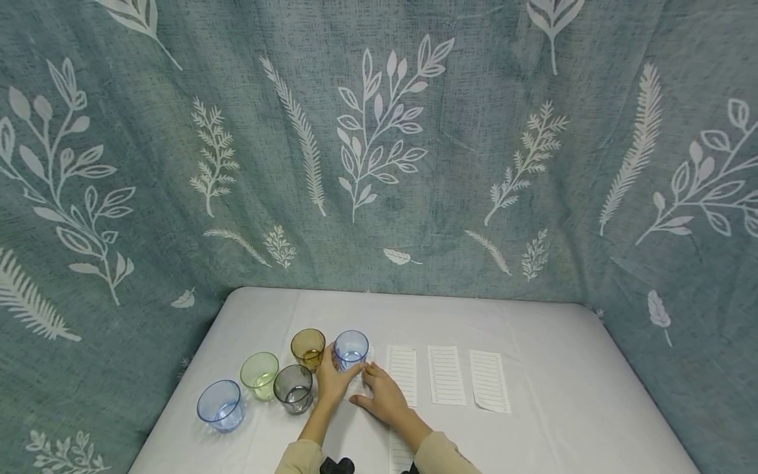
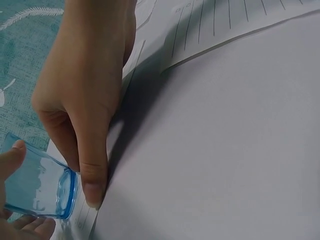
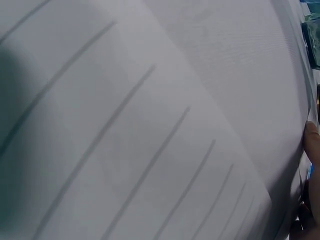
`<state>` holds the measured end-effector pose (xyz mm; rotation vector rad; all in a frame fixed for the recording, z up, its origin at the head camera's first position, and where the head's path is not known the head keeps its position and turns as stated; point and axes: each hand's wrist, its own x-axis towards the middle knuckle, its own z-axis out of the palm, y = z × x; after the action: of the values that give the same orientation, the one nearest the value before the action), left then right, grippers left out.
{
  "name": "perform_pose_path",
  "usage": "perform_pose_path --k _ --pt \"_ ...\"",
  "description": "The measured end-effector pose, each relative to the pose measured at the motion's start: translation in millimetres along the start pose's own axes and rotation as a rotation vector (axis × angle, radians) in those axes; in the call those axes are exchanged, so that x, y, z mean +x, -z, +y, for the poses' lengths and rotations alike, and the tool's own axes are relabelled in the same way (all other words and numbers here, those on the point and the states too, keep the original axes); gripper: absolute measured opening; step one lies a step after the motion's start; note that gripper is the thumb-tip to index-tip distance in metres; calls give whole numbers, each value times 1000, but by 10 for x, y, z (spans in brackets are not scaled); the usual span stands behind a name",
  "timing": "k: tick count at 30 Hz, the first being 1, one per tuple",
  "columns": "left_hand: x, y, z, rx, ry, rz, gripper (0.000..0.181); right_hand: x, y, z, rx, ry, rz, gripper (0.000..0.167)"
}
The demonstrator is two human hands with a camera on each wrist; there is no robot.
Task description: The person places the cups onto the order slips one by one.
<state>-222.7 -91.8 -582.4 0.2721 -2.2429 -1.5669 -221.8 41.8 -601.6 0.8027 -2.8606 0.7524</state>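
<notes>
A clear blue glass (image 1: 351, 347) stands upright on the table, held by my left hand (image 1: 333, 382), its thumb and fingers on either side of the glass in the left wrist view. My right hand (image 1: 386, 396) is just to the right, thumb and fingers extended downward. In the left wrist view, that thumb lies at the edge of a lined paper sheet (image 2: 85, 220), and a finger reaches close to the glass base. Whether the finger touches the glass, I cannot tell. Most of this sheet is hidden under the glass and hands.
Left of the hands stand an amber glass (image 1: 308, 345), a grey glass (image 1: 293, 387), a green glass (image 1: 259, 375) and another blue glass (image 1: 220, 405). Lined paper sheets (image 1: 447, 375) lie in a row to the right on the white table (image 1: 556, 395). A patterned curtain (image 1: 414, 250) hangs behind.
</notes>
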Motion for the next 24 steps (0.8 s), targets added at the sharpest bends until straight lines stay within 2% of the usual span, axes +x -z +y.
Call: perform_pose_path --k 10,16,24 --pt "-8 18 47 23 18 -5 80 -4 -25 -2 -3 -10 2 65" --pt "-38 80 150 47 -48 2 84 -6 -28 -4 -3 -16 -14 66" --pt "-48 246 301 70 -148 24 73 -25 -8 -20 13 0 -2 66"
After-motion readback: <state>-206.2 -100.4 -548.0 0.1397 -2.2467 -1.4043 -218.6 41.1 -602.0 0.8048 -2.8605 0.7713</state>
